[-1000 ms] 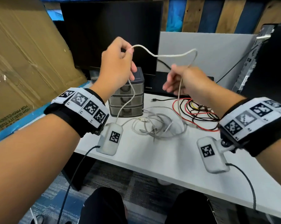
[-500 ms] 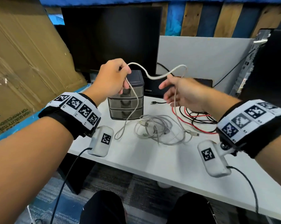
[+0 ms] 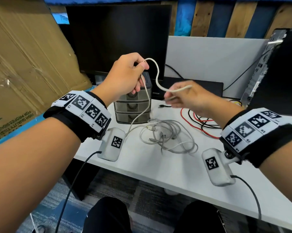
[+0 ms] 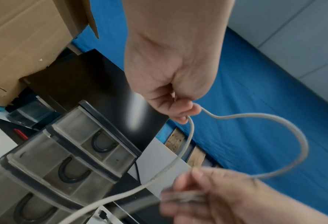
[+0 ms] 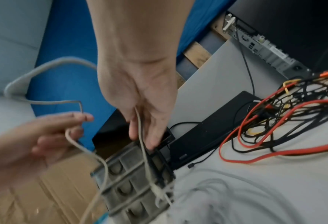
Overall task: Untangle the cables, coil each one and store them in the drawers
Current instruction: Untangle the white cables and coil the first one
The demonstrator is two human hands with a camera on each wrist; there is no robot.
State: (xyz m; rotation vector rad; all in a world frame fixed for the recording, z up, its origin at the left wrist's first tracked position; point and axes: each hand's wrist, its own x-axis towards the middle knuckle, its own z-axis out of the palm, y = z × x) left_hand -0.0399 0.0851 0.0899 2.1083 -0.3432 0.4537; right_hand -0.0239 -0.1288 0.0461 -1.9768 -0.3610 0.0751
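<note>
Since a second ago both hands have come down and closer together, shortening the arc of pale grey cable (image 3: 156, 76) between them. Its loop hangs in the air above the desk (image 3: 141, 162), one strand trailing down past the small grey three-drawer plastic organiser (image 3: 133, 106). The left hand (image 3: 125, 78) grips it in curled fingers; the right hand (image 3: 194, 98), blurred, holds it between loosely bent fingers. Below lies a tangle of light grey cables (image 3: 168, 137), and right of that a red and black wire bundle (image 3: 200, 121). Behind stands a dark monitor (image 3: 118, 39).
</note>
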